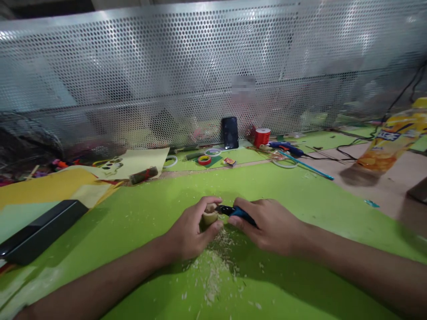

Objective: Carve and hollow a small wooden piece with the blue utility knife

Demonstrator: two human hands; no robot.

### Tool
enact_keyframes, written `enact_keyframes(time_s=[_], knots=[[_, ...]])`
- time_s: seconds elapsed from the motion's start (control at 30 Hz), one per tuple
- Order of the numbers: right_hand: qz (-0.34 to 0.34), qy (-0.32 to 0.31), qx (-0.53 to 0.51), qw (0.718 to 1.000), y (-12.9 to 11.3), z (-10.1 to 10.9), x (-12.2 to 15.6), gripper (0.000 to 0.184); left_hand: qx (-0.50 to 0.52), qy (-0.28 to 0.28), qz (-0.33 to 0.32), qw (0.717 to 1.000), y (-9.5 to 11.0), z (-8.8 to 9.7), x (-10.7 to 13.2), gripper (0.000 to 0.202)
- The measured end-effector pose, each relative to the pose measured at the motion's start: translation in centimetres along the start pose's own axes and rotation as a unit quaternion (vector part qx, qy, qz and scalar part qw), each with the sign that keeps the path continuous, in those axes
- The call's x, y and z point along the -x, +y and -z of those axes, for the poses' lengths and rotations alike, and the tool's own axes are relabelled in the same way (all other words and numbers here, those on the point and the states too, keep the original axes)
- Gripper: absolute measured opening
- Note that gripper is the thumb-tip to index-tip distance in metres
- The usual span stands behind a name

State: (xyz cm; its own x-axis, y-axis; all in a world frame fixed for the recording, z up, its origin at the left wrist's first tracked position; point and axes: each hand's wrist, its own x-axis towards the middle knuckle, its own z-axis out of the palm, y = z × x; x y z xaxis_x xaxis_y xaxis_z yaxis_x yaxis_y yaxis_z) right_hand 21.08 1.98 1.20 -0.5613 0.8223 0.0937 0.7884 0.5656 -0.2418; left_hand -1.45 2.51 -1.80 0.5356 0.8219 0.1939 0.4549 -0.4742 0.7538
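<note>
My left hand [196, 231] is closed around a small, rounded, pale yellow-green piece [210, 217] with a hollow at its top; its exact kind I cannot make out. My right hand [263, 222] grips the blue and black handle of a utility knife [238, 213]. The knife's dark front end points left and meets the rim of the hollowed piece. Pale shavings [215, 271] are strewn below both hands on the green sheet [143, 249]. Part of the piece is hidden by my left fingers.
A dark box [43, 231] lies at left by coloured paper [133, 162]. Behind stand a phone [230, 132], a red spool [262, 137] and tape rolls [204, 160]. A glue gun [286, 147] and a drink bottle [387, 140] are at right, before a perforated metal panel [200, 66].
</note>
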Motion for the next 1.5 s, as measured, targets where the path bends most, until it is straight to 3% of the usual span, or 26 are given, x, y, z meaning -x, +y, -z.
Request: enact_keyframes(time_s=[0.33,0.7,1.1,1.3,1.5], knots=[[0.013,-0.002,-0.001,1.0,0.2,-0.1,-0.1,0.032,-0.032,-0.015,-0.032,0.999,-0.3,0.1,0.5,0.039],[0.016,0.01,-0.003,1.0,0.0,0.4,-0.1,0.026,-0.075,0.029,-0.073,0.994,-0.4,-0.1,0.6,0.036],[0.025,-0.039,0.018,0.999,0.4,0.6,-0.3,0.005,-0.104,0.061,-0.208,0.971,-0.6,0.0,0.1,0.046],[0.04,-0.084,0.005,0.996,0.5,0.7,-0.1,0.004,-0.086,0.064,-0.201,0.974,-1.2,-0.2,0.3,0.048],[0.037,-0.087,0.015,0.995,0.2,0.9,0.1,0.002,-0.114,0.061,-0.219,0.967,-1.1,-0.1,0.5,0.042]])
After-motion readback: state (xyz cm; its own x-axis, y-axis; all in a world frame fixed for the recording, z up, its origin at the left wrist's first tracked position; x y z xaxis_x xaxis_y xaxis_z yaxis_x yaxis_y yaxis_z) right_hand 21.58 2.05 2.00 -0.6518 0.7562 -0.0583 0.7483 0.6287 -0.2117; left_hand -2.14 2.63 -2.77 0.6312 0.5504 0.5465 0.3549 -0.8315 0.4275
